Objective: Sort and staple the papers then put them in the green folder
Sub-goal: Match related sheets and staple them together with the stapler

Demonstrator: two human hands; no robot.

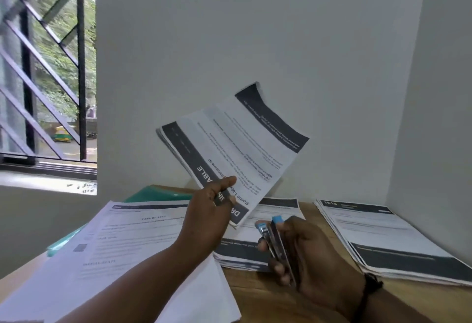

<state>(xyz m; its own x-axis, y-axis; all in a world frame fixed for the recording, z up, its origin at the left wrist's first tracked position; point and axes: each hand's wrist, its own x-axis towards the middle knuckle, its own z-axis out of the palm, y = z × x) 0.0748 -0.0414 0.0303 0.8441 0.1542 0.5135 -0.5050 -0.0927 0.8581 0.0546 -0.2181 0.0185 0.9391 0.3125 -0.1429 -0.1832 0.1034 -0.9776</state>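
My left hand (208,210) pinches the lower corner of a set of printed papers (237,143) with dark header bands and holds it up in the air, tilted, above the desk. Just right of it, my right hand (304,253) grips a metal stapler (277,242) with blue ends, its mouth pointing up toward the held corner without touching it. A green folder (158,193) lies at the back left of the desk, mostly covered by a stack of white sheets (127,251).
Another paper stack (255,253) lies in the middle under my hands, and a third stack (388,241) at the right by the wall. The wooden desk (255,294) stands in a corner. A barred window (48,67) is at the left.
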